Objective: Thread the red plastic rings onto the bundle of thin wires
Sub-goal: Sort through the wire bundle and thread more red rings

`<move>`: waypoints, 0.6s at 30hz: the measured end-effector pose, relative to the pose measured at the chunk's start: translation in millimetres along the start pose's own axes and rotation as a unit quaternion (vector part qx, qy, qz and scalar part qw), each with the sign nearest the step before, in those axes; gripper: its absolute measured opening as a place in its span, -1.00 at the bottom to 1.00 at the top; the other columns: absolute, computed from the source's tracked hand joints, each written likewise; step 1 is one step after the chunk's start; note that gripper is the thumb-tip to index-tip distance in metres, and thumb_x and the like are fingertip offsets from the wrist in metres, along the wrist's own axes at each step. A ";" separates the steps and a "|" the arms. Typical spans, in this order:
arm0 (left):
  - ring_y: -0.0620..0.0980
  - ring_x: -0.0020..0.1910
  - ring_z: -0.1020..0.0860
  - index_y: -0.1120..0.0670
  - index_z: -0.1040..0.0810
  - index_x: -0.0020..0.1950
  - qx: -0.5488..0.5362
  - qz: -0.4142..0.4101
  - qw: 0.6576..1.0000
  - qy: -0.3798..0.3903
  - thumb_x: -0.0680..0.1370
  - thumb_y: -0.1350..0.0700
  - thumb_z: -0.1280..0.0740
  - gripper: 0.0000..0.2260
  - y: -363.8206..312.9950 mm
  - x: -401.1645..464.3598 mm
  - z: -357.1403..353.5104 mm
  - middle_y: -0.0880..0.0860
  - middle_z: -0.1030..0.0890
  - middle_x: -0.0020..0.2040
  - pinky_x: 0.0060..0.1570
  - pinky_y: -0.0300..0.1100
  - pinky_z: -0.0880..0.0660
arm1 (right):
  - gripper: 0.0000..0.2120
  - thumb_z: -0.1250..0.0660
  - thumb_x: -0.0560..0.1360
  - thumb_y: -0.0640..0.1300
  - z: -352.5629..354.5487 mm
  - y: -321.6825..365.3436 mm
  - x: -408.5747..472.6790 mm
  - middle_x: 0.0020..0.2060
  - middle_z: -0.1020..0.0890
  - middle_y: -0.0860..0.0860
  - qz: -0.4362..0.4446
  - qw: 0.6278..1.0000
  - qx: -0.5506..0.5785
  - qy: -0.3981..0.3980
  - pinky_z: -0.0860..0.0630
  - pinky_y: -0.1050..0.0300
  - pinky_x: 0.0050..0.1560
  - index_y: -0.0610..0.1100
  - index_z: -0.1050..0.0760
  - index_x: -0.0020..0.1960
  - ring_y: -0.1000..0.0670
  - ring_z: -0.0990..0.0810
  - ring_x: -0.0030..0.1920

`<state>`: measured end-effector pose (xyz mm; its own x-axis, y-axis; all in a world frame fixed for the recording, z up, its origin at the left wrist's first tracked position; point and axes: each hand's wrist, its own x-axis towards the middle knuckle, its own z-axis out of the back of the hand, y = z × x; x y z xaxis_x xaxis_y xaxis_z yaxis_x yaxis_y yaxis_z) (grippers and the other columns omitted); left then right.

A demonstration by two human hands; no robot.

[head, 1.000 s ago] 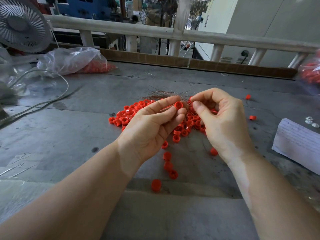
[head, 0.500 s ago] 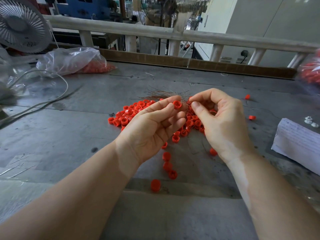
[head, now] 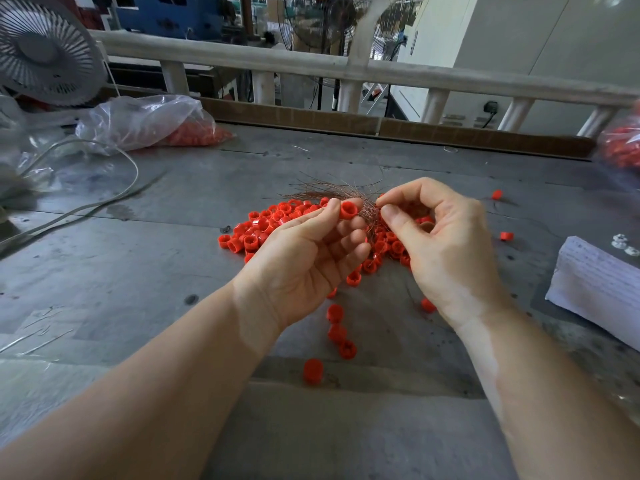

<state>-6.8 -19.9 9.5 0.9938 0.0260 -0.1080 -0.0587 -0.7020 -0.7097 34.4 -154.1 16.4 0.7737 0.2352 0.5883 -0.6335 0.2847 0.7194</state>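
My left hand [head: 311, 258] pinches one red plastic ring [head: 348, 210] between thumb and forefinger, its hole facing right. My right hand [head: 436, 244] pinches the thin copper-coloured wires [head: 332, 194] at the tip of thumb and forefinger, just right of the ring. The wires fan out to the left behind the ring. A heap of loose red rings [head: 263, 226] lies on the grey table [head: 138, 271] under and behind both hands. A few more rings [head: 337, 332] lie scattered nearer me.
A clear bag of red rings [head: 162, 123] lies at the back left beside a white fan [head: 41, 53]. A cable [head: 104, 202] crosses the left side. Folded white paper [head: 599, 285] sits at the right; another bag of rings [head: 623, 143] is at the far right edge.
My left hand has turned the ring slightly and spread its lower fingers. My right hand has brought the wire tip closer to the ring's opening.
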 end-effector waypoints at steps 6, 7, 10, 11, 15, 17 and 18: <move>-0.12 -0.44 -0.54 0.19 -0.60 -0.11 0.000 0.001 1.000 0.010 0.60 0.15 -0.16 -0.75 0.5 0.1 -1.0 0.05 -0.56 -0.37 -0.38 -0.28 -0.57 | -0.73 -0.40 0.44 -0.28 0.1 -0.1 0.6 -0.22 -0.62 0.00 0.013 1.000 -0.010 -0.003 -0.33 0.49 -0.19 0.09 -0.53 -0.23 0.25 -0.50 -0.28; -0.11 -0.44 -0.54 0.19 -0.59 -0.10 0.000 0.001 1.000 0.011 0.60 0.17 -0.15 -0.75 0.5 0.1 -0.9 0.05 -0.57 -0.37 -0.37 -0.28 -0.57 | -0.73 -0.41 0.44 -0.28 0.4 0.0 0.7 -0.22 -0.62 0.00 0.015 1.000 -0.008 -0.003 -0.33 0.50 -0.19 0.09 -0.53 -0.24 0.26 -0.50 -0.28; -0.10 -0.42 -0.55 0.20 -0.59 -0.09 0.000 -0.004 1.000 0.010 0.60 0.21 -0.13 -0.75 0.6 0.6 -0.6 0.07 -0.57 -0.36 -0.34 -0.28 -0.58 | -0.73 -0.41 0.44 -0.29 0.9 0.1 1.1 -0.22 -0.62 0.01 0.019 1.000 -0.002 -0.003 -0.33 0.50 -0.19 0.09 -0.54 -0.23 0.28 -0.50 -0.27; -0.10 -0.41 -0.56 0.20 -0.60 -0.09 -0.001 -0.006 1.000 0.009 0.60 0.22 -0.13 -0.75 0.5 0.7 -0.5 0.08 -0.57 -0.35 -0.33 -0.28 -0.58 | -0.74 -0.41 0.44 -0.28 0.9 0.0 1.2 -0.23 -0.62 0.01 0.020 1.000 0.000 -0.003 -0.33 0.50 -0.19 0.09 -0.54 -0.23 0.29 -0.50 -0.27; -0.09 -0.37 -0.57 0.21 -0.64 -0.13 -0.015 -0.007 1.000 0.010 0.59 0.23 -0.14 -0.71 -0.2 1.1 -0.1 0.10 -0.56 -0.31 -0.28 -0.27 -0.59 | -0.73 -0.41 0.44 -0.28 1.3 -0.7 1.2 -0.23 -0.62 0.02 0.019 1.000 0.002 -0.003 -0.33 0.49 -0.18 0.10 -0.54 -0.23 0.27 -0.52 -0.25; -0.10 -0.37 -0.58 0.22 -0.67 -0.18 -0.024 -0.005 1.000 0.012 0.59 0.24 -0.14 -0.68 -0.2 1.1 -0.3 0.11 -0.55 -0.30 -0.28 -0.27 -0.59 | -0.73 -0.41 0.44 -0.28 1.4 -0.8 1.3 -0.23 -0.62 0.03 0.018 1.000 0.004 -0.003 -0.33 0.49 -0.17 0.10 -0.54 -0.23 0.27 -0.52 -0.25; -0.10 -0.38 -0.58 0.22 -0.68 -0.20 -0.026 -0.005 1.000 0.013 0.59 0.25 -0.15 -0.67 -0.2 1.3 -0.3 0.11 -0.55 -0.30 -0.28 -0.27 -0.59 | -0.73 -0.41 0.44 -0.28 1.5 -0.7 1.4 -0.23 -0.62 0.03 0.018 1.000 0.004 -0.003 -0.33 0.49 -0.18 0.10 -0.55 -0.23 0.27 -0.52 -0.26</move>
<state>-5.4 -19.9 9.6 0.9965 0.0154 -0.0824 -0.0444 -0.7373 -0.6741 36.0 -155.3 17.3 0.7505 0.2393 0.6161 -0.6609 0.2680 0.7010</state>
